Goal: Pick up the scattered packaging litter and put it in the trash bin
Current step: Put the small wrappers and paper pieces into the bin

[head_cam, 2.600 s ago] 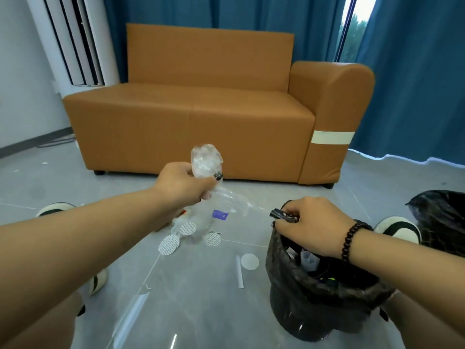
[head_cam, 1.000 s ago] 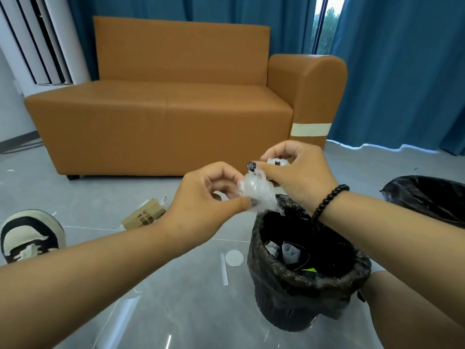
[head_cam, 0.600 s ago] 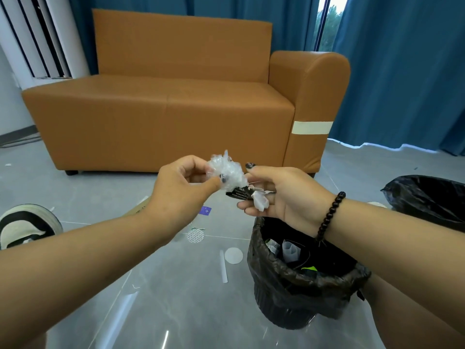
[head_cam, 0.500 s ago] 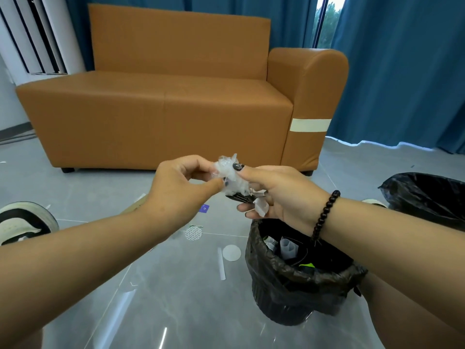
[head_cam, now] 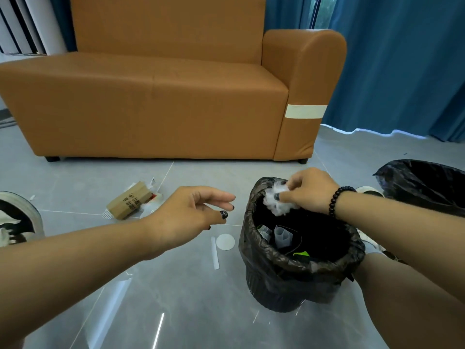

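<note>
My right hand (head_cam: 309,191) grips a crumpled wad of clear plastic wrap (head_cam: 276,204) just over the far rim of the trash bin (head_cam: 266,258), which is lined with a black bag and holds a few bits of litter. My left hand (head_cam: 193,215) hovers empty to the left of the bin, its fingers relaxed and slightly spread. On the floor lie a small brown cardboard box (head_cam: 129,203) with torn white scraps beside it, a white paper disc (head_cam: 225,242) and a thin white strip (head_cam: 215,253).
An orange sofa (head_cam: 161,96) stands across the back, blue curtains (head_cam: 402,64) to its right. A second black bag (head_cam: 427,182) sits at the right edge. A shoe (head_cam: 17,220) shows at the far left on the glossy grey tiles.
The plastic wad passed from my left hand to my right, which carried it down to the bin's rim. My left hand let go and drew back to the left.
</note>
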Demonstrator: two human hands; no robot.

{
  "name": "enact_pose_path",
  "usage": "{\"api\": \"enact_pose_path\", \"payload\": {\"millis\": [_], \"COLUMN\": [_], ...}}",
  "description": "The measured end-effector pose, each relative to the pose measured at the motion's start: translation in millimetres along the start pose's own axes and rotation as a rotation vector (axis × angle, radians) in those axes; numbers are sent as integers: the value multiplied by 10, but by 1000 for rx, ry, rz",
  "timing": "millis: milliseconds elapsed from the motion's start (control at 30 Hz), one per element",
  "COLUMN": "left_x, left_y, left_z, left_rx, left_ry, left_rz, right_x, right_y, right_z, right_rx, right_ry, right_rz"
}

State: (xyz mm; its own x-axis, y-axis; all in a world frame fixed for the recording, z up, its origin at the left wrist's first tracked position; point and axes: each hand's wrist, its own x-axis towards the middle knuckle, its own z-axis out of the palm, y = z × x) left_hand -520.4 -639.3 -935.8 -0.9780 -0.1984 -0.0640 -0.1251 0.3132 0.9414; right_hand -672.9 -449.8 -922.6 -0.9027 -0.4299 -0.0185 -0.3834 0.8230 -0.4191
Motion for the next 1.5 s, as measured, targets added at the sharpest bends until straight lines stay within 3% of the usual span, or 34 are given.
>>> {"api": "enact_pose_path", "payload": {"millis": [133,267,533,733,967,1100,1267,1500], "left_x": [49,107,213,237,151,73,59,273], "left_y": [-83,-121,-244,-473,-924,-1268,-1743,-2236], "left_z": [49,109,5,-297,-676,-967,-1209,-1302], "left_rx": [-14,-38,9,40,70,77,185,286], "left_ry": [-53,-79,-57,15,34,50,37,-26], "left_rz": [-8,-10,-11,-49,-121,-164,-243,-311], "right_x": [44,66,-23,-121,13,278,425,714], "right_y": [264,310,-187,-694,-851,-763,-433,-289], "right_z": [270,401,406,813,1541,2017,2550,2806], "right_rx": [-200,-240,234,470,392,299,273,298], "right_ry": [-98,-148,177,64,-59,-101,-154,-13], "right_rz": [-57,-99,-104,-83,-38,111,461,552]}}
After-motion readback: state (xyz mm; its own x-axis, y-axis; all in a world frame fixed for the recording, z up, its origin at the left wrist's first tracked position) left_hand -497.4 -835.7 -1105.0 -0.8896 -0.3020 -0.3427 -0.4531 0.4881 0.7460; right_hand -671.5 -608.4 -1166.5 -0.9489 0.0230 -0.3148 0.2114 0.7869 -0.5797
